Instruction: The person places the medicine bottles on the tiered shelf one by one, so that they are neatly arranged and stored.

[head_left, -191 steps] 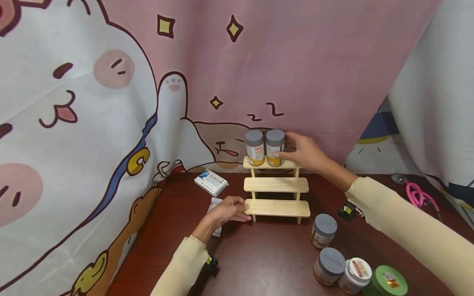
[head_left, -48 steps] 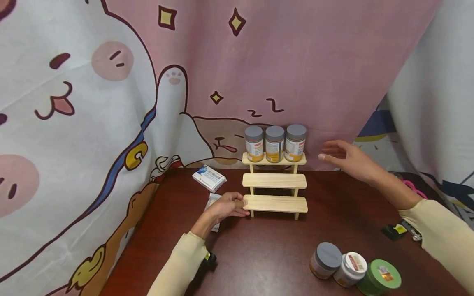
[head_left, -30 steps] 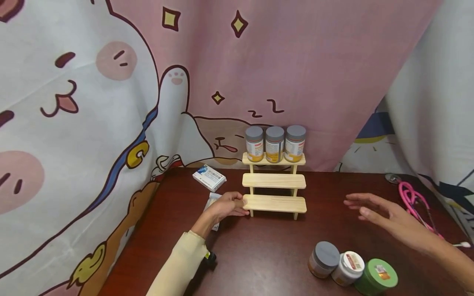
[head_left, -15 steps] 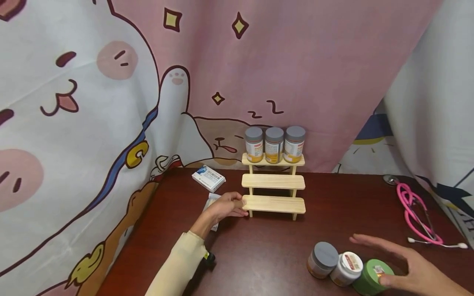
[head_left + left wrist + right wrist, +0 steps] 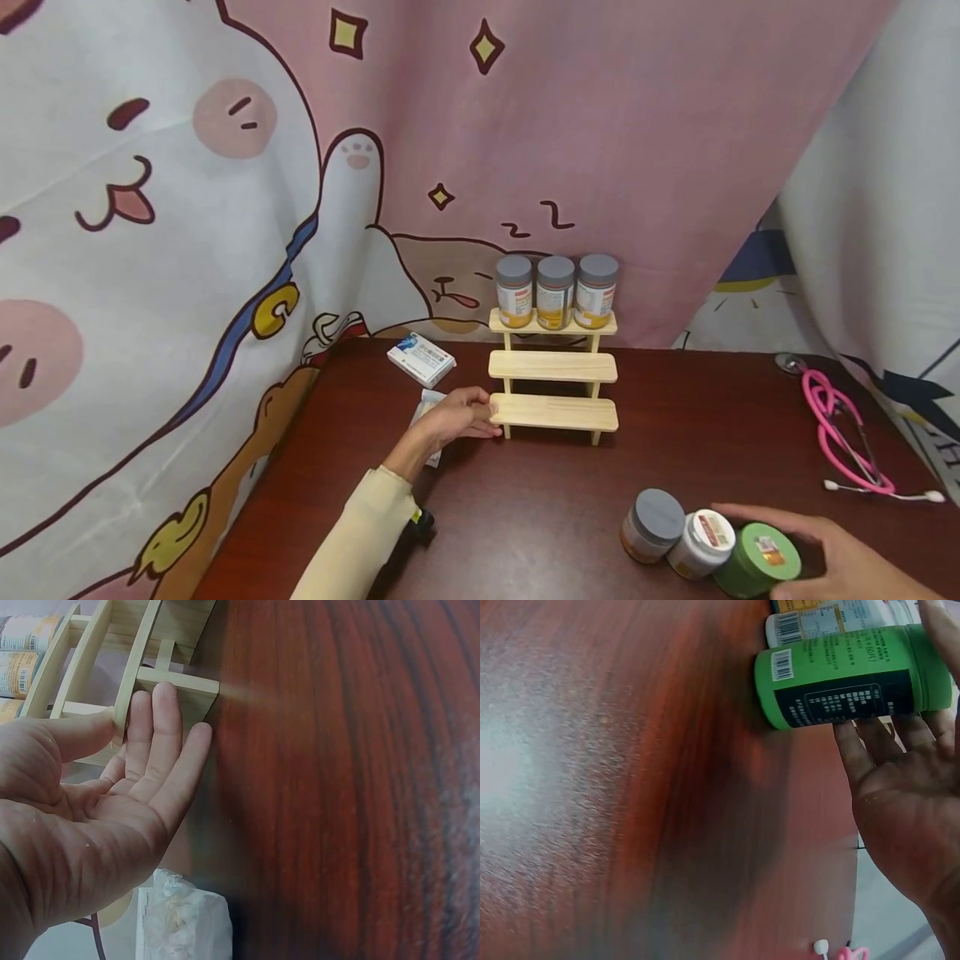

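In the head view my left hand (image 5: 457, 417) holds the left end of the lowest step of a three-step wooden display stand (image 5: 555, 411). The left wrist view shows the thumb on top of the step and the fingers (image 5: 166, 727) beneath it. On the top step stand three grey-lidded jars (image 5: 555, 292) in a row. At the lower right my right hand (image 5: 847, 554) is round a green jar (image 5: 757, 558). In the right wrist view its fingers (image 5: 855, 754) pass behind the jar, while the thumb lies at the lid; the fingertips are hidden.
Left of the green jar stand a white-capped bottle (image 5: 702, 543) and another grey-lidded jar (image 5: 652, 525). A pink stethoscope (image 5: 832, 417) lies at the right. A medicine box (image 5: 422, 359) and a small clear-wrapped packet (image 5: 184, 922) lie left of the stand. A curtain (image 5: 637, 125) hangs behind.
A third grey-lidded jar has gone from the table to the top step. The right hand has left the stand and come down to the green jar; the left hand has kept its hold.
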A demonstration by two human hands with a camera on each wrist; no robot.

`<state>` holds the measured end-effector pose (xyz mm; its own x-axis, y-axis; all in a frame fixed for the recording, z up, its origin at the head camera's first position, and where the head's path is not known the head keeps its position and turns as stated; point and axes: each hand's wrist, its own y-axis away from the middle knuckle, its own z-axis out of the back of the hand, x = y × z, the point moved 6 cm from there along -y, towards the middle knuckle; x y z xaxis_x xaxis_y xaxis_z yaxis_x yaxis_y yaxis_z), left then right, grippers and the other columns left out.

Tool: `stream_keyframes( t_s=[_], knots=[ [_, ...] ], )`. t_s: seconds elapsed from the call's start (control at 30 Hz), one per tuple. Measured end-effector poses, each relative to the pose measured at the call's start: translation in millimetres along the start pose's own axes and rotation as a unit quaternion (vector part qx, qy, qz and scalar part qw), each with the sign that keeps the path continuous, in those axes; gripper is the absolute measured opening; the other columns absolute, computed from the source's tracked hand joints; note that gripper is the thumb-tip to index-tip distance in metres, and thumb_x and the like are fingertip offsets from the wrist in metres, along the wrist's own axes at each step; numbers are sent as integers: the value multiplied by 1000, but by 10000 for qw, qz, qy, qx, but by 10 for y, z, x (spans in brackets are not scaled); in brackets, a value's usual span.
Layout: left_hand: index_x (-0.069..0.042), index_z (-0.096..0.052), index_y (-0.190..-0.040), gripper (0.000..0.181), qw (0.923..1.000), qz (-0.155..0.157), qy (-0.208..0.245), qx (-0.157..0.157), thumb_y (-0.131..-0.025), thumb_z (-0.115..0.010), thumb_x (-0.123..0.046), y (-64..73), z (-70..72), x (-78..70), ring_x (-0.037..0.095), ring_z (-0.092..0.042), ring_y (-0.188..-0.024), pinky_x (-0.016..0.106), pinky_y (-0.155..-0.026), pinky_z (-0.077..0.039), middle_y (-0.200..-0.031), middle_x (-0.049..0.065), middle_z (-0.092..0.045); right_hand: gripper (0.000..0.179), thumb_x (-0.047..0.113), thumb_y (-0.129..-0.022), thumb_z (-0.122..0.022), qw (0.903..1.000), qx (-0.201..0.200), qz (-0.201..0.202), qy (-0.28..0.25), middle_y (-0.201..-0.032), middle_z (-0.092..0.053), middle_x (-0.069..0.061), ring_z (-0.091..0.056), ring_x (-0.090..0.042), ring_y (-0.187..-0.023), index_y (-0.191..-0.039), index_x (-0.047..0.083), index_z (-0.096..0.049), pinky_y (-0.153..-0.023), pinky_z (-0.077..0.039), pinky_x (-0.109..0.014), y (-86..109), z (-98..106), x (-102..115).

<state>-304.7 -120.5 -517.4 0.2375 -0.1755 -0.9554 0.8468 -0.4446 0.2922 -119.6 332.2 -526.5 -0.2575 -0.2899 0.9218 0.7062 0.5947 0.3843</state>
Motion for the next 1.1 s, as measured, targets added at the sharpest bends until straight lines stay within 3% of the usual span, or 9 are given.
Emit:
stream_keyframes(
  t_s=[0.17,0.33,0.5,0.6,0.67,0.87,0.93,1.1],
  knots=[
    [5,-52,-118,16,10000,8,8,13,-109,-54,-7,-6,-1,-7,29,-78,-97,51,-104,-62,-100,12,-64,65,8,-104,-61,9977,-242,110,620,-145,-60,26,-60,4,-122,-164,9,-34,-96,-56,-16,-4,46,-44],
    [5,-52,-118,16,10000,45,-6,15,-108,-55,-7,-15,0,-3,27,-77,-96,51,-104,-62,-100,11,-64,63,9,-105,-62,9975,-336,75,612,-143,-64,22,-63,2,-121,-162,8,-37,-96,-56,-15,-16,70,31],
    [5,-52,-118,17,10000,17,27,50,-108,-55,-8,-39,-23,-1,27,-77,-96,51,-104,-62,-99,11,-64,59,8,-104,-64,9914,-775,359,997,-145,-66,16,-63,3,-124,-159,5,-42,-96,-57,-17,-29,142,214],
    [6,-53,-118,16,10000,9,57,50,-108,-56,-7,-58,-47,3,27,-78,-95,51,-104,-62,-98,10,-64,57,13,-103,-68,9738,-1341,583,1742,-147,-65,13,-59,10,-126,-156,9,-48,-92,-57,-15,-42,235,343],
    [6,-53,-118,16,10000,-3,56,54,-108,-55,-7,-67,-61,4,26,-78,-94,51,-103,-62,-98,10,-65,57,17,-102,-71,9561,-1741,637,2268,-147,-65,12,-56,14,-126,-155,15,-51,-89,-55,-12,-54,309,438],
    [5,-53,-118,16,9999,7,34,149,-108,-55,-7,-85,-94,-6,22,-77,-93,48,-102,-63,-100,11,-66,54,20,-96,-79,9222,-2452,1031,2807,-140,-71,4,-65,6,-118,-146,22,-58,-86,-57,-15,-161,419,844],
    [5,-53,-118,16,9999,13,-24,119,-108,-55,-7,-74,-81,-16,23,-77,-94,48,-102,-63,-101,12,-67,53,17,-94,-81,9145,-2567,1325,2834,-137,-72,1,-68,2,-115,-142,20,-60,-85,-58,-16,-250,420,1035],
    [5,-52,-117,15,9999,47,-116,-38,-108,-54,-7,-26,-16,-17,28,-78,-96,51,-101,-63,-101,14,-68,50,12,-89,-86,9120,-2623,1845,2559,-135,-74,-4,-72,-2,-112,-131,16,-59,-84,-59,-16,-574,389,1539]
  ],
)
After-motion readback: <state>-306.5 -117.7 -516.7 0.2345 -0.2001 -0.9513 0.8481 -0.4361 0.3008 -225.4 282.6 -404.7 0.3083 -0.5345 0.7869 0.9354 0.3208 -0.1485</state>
